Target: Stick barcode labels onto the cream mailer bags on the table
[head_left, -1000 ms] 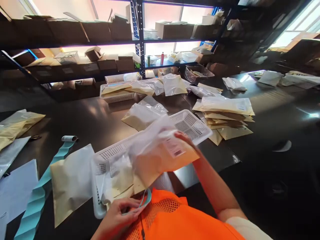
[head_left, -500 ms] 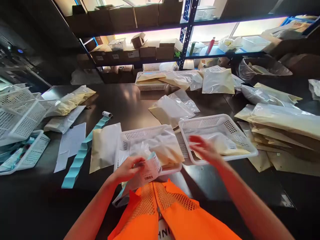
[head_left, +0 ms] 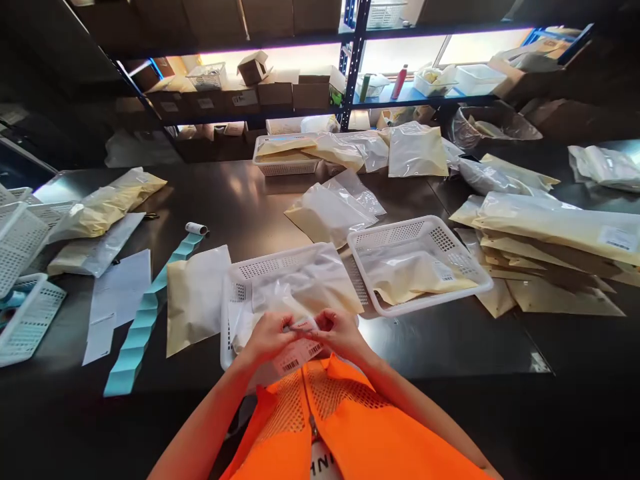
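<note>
Before orange vest (head_left: 380, 433), 2 hands (head_left: 273, 337) together, pinching barcoded labels (head_left: 294, 358).

left hand (head_left: 270, 337) and right hand (head_left: 343, 333) hide part of the label strip (head_left: 295, 360) | I can't read its tiny print | just beyond, basket (head_left: 273, 265) front partly covered | far left, crates (head_left: 20, 237) cut off

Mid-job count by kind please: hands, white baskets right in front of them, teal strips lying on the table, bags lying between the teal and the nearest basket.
Left hand and right hand, both on barcoded labels: 2
Left basket and right basket: 2
Teal strip: 1
Bag: 1
Total: 6
</note>
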{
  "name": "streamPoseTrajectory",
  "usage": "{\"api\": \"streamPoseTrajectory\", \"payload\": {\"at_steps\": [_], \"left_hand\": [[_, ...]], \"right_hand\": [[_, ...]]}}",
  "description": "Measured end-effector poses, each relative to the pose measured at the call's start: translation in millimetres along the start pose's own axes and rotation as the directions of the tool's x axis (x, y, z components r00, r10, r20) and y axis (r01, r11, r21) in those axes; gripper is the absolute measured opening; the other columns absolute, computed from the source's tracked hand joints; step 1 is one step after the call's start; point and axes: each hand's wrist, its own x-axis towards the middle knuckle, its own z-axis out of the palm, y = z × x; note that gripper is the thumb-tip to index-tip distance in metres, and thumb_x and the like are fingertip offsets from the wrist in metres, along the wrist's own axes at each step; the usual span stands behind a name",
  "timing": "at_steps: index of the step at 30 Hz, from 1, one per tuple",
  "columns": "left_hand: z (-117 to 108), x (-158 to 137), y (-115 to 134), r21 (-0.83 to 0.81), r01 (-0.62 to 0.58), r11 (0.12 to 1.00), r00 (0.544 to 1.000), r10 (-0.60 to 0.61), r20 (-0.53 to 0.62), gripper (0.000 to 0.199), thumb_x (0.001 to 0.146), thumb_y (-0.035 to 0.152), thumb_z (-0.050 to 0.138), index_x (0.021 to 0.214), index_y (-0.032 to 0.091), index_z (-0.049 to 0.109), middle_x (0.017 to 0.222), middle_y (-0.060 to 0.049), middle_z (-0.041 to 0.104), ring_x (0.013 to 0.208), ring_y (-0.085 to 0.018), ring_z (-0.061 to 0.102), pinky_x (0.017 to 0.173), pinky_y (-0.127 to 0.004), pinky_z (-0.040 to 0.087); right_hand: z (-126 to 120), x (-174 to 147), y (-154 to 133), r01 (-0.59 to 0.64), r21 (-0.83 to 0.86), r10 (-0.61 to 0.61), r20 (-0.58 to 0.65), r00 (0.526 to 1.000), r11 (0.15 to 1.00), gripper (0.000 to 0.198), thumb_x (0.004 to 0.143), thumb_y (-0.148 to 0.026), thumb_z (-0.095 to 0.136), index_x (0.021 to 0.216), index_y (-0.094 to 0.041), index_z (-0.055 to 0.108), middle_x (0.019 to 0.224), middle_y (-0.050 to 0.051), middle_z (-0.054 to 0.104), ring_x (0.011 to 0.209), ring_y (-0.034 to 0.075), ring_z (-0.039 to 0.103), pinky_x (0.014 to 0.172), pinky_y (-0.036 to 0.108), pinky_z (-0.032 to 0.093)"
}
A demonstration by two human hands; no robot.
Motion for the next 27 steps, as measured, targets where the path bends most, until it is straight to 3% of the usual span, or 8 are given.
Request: {"api": "streamPoseTrajectory", "payload": {"at_steps": [6,10,13,15,19,23,25,27], "left_hand": [[7.7,2.3,-21.3,0.046,0.049,0.998,0.999,-0.048,-0.021,0.056,0.071,0.066,0.058,0.053,0.019,0.033,0.052,0.006,0.033,0.053,-0.010,0.032,0.052,-0.027,0.017],[-11.6,4.9,-50.7,0.122,0.135,0.983,0.991,-0.133,-0.018,0.054,0.074,0.067,0.050,0.052,0.019,0.038,0.053,0.003,0.041,0.055,-0.013,0.041,0.053,-0.028,0.019],[-20.0,8.9,-85.6,0.153,0.229,0.961,0.972,-0.234,0.016,0.052,0.077,0.066,0.045,0.054,0.019,0.044,0.057,0.001,0.049,0.060,-0.016,0.048,0.054,-0.028,0.022],[-17.9,10.8,-106.9,0.178,0.260,0.949,0.963,-0.269,0.028,0.053,0.079,0.066,0.040,0.054,0.019,0.046,0.059,-0.001,0.052,0.063,-0.018,0.052,0.055,-0.028,0.023],[-5.2,11.7,-129.6,0.210,0.291,0.934,0.951,-0.305,0.041,0.055,0.081,0.067,0.037,0.057,0.019,0.049,0.064,-0.004,0.059,0.068,-0.021,0.056,0.056,-0.029,0.024],[1.6,12.9,-135.0,0.241,0.313,0.918,0.943,-0.332,0.038,0.054,0.082,0.066,0.038,0.060,0.019,0.054,0.068,-0.006,0.063,0.069,-0.022,0.058,0.056,-0.029,0.025],[2.0,13.8,-136.9,0.256,0.303,0.918,0.945,-0.325,0.044,0.054,0.082,0.065,0.038,0.060,0.019,0.054,0.067,-0.006,0.063,0.069,-0.021,0.058,0.056,-0.029,0.025],[1.8,14.1,-138.1,0.262,0.294,0.919,0.948,-0.316,0.045,0.054,0.083,0.065,0.037,0.059,0.019,0.054,0.066,-0.006,0.063,0.068,-0.021,0.058,0.056,-0.028,0.025]], "right_hand": [[-38.9,3.1,-7.6,-0.066,-0.119,0.050,-0.134,0.990,0.991,0.023,0.062,-0.034,0.075,0.060,-0.016,0.060,0.056,-0.003,0.057,0.055,0.010,0.049,0.050,0.021,0.036],[-76.4,38.8,-1.7,-0.127,-0.141,0.065,-0.381,0.922,0.982,0.019,0.065,-0.034,0.072,0.067,-0.016,0.065,0.063,0.001,0.064,0.059,0.014,0.057,0.053,0.022,0.043],[-80.0,67.2,12.3,-0.173,-0.140,0.107,-0.385,0.917,0.975,0.023,0.065,-0.036,0.074,0.072,-0.016,0.065,0.068,0.002,0.067,0.061,0.015,0.060,0.054,0.023,0.045],[-70.6,79.4,22.2,-0.192,-0.260,0.087,-0.368,0.926,0.946,0.022,0.065,-0.034,0.075,0.073,-0.016,0.065,0.071,0.002,0.068,0.064,0.015,0.062,0.056,0.023,0.045],[-47.5,85.4,30.6,-0.309,-0.602,0.064,-0.393,0.917,0.736,0.027,0.072,-0.039,0.073,0.090,-0.019,0.067,0.082,0.005,0.070,0.076,0.020,0.065,0.064,0.026,0.044],[-45.7,79.7,24.0,-0.381,-0.788,0.039,-0.415,0.909,0.483,0.071,0.076,-0.053,0.068,0.136,-0.024,0.043,0.097,0.011,0.068,0.089,0.028,0.065,0.072,0.034,0.044],[-55.9,77.5,21.2,-0.424,-0.809,-0.026,-0.474,0.880,0.408,0.085,0.076,-0.055,0.067,0.145,-0.022,0.029,0.107,0.015,0.064,0.096,0.031,0.063,0.076,0.037,0.043],[-70.0,76.6,20.7,-0.500,-0.763,-0.069,-0.572,0.817,0.411,0.080,0.081,-0.051,0.064,0.144,-0.018,0.029,0.114,0.017,0.061,0.103,0.032,0.059,0.080,0.037,0.042]]}}
